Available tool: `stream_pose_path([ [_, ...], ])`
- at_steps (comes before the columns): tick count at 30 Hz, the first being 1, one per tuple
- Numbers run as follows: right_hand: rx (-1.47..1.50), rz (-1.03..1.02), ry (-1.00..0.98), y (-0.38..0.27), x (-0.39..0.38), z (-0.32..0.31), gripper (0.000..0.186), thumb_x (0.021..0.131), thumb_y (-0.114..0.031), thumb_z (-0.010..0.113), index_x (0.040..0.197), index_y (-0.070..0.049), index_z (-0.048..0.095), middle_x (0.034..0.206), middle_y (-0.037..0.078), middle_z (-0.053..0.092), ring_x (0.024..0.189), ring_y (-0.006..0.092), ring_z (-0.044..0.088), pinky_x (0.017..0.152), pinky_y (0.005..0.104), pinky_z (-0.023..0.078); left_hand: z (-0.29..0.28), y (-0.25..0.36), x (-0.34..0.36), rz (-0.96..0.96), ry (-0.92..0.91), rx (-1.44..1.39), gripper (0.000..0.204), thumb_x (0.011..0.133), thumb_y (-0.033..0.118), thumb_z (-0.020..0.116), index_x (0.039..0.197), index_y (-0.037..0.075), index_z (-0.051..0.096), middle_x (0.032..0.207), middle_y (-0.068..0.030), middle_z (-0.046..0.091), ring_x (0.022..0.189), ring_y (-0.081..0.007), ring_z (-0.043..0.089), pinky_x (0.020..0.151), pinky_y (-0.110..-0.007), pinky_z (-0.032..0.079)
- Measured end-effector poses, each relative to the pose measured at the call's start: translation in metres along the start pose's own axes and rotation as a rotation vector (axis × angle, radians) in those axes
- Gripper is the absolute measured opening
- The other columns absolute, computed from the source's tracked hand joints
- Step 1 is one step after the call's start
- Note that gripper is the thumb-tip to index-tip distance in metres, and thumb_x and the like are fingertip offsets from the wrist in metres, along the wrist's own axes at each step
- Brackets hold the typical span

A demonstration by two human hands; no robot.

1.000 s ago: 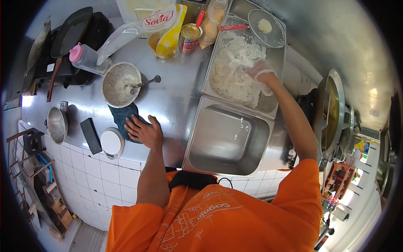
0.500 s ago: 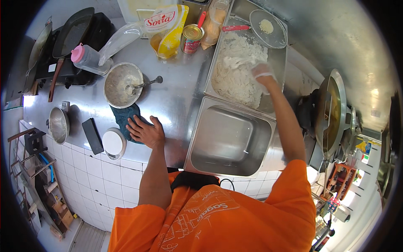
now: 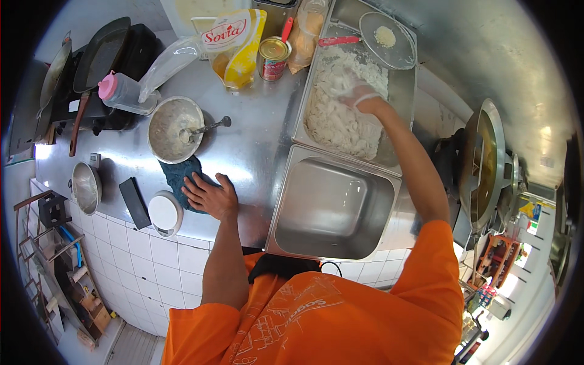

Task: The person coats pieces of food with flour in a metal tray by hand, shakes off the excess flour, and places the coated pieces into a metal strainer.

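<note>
My left hand lies flat with spread fingers, partly on a crumpled dark cloth and partly on the steel table. In a clear plastic glove, my right hand reaches into white flour inside a deep steel tray. Blur and flour hide its fingertips, so what they grasp cannot be made out. A round sieve with a red handle rests across the tray's far end, a small pale clump in its mesh. Just beyond the cloth stands a metal bowl coated with pale batter, a dark-handled ladle in it.
A second steel pan sits nearer me, against the flour tray. A white scale, dark slab and small metal bowl line the left front edge. Behind are a jug, yellow pouch and can. A wok stands right.
My right hand has moved left and away from me, from the right side of the flour toward its middle. The left hand keeps its place on the cloth.
</note>
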State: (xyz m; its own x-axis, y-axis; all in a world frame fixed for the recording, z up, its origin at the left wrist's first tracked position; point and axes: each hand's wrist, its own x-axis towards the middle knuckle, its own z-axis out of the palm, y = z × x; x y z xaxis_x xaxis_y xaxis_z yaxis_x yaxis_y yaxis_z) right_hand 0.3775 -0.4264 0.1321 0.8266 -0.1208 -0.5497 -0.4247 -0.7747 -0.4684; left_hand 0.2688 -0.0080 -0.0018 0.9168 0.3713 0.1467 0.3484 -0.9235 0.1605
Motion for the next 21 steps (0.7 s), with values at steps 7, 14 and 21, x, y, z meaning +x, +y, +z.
stream_pose_path([
  [7, -0.531, -0.129, -0.099, -0.02, -0.002, 0.101, 0.063, 0.085, -0.042, 0.062, 0.141, -0.017, 0.049, 0.137, 0.025, 0.052, 0.123, 0.0396, 0.055, 0.103, 0.0468, 0.044, 0.002, -0.006, -0.001, -0.018, -0.042, 0.019, 0.075, 0.093, 0.052, 0.048, 0.15, 0.006, 0.029, 0.159, -0.0172, 0.021, 0.15, -0.0397, 0.01, 0.118, -0.057, 0.013],
  [14, -0.044, 0.16, 0.12, 0.03, -0.013, -0.001, 0.051, 0.084, -0.028, 0.066, 0.129, -0.006, 0.058, 0.122, 0.024, 0.062, 0.11, 0.0383, 0.062, 0.098, 0.043, 0.048, -0.002, -0.005, 0.002, -0.006, 0.02, 0.005, 0.072, 0.092, 0.049, 0.049, 0.149, 0.007, 0.034, 0.159, -0.0161, 0.024, 0.148, -0.0411, 0.015, 0.116, -0.059, 0.018],
  [21, -0.326, 0.111, -0.142, 0.028, -0.061, 0.033, 0.09, 0.079, -0.042, 0.075, 0.149, -0.001, 0.035, 0.139, 0.027, 0.052, 0.129, 0.0358, 0.052, 0.109, 0.0359, 0.04, 0.001, -0.004, 0.001, -0.012, -0.016, -0.017, 0.074, 0.093, 0.051, 0.048, 0.15, 0.007, 0.031, 0.159, -0.0164, 0.022, 0.15, -0.0403, 0.011, 0.117, -0.058, 0.013],
])
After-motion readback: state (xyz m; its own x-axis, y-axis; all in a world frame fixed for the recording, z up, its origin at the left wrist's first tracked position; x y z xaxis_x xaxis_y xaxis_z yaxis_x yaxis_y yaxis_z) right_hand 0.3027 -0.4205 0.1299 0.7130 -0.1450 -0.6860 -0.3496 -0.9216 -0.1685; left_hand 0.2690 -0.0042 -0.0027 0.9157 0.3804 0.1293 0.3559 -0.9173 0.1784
